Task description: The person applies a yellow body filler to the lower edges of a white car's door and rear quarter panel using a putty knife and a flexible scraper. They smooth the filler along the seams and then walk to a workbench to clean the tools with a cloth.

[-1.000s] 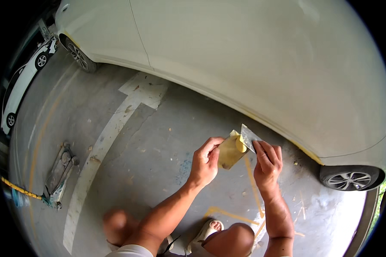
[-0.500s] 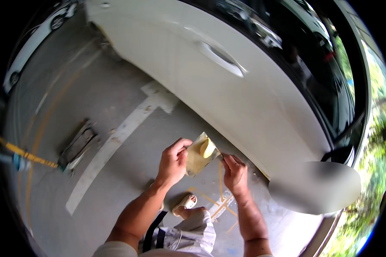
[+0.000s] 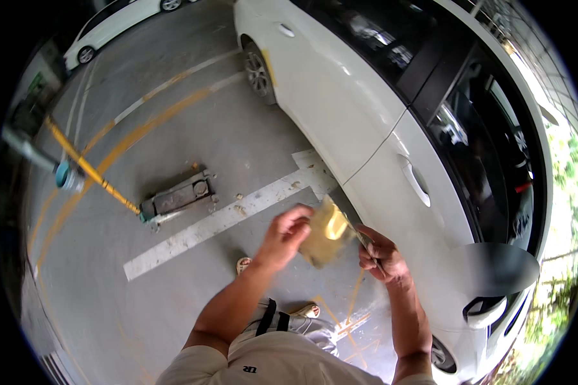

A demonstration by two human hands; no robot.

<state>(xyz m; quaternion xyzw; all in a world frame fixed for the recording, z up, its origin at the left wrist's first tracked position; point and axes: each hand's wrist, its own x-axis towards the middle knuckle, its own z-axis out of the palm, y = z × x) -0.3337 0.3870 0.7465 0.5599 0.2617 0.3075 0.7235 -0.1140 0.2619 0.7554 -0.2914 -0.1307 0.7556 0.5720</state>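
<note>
My left hand (image 3: 284,236) is closed on the left edge of a flat, tan mixing board (image 3: 316,249), which is blurred by motion. A smooth lump of yellow putty (image 3: 336,226) sits on the board's upper part. My right hand (image 3: 385,254) is wrapped round a thin putty scraper (image 3: 370,245), seen nearly edge-on, its blade end close to the board's right side by the putty. Whether blade and board touch, I cannot tell. Both hands are above the grey floor, beside the door of a white car (image 3: 359,122).
A floor jack (image 3: 178,196) with a long yellow handle (image 3: 90,170) lies on the floor to the left. Near that handle is a blue-and-white bucket (image 3: 69,176). Another white car (image 3: 112,29) stands at the far left. Painted white and orange lines cross the floor.
The view has swung, showing more of the car and the jack. My hands, board and scraper sit further right in the picture. The scraper now shows more clearly in my right hand.
</note>
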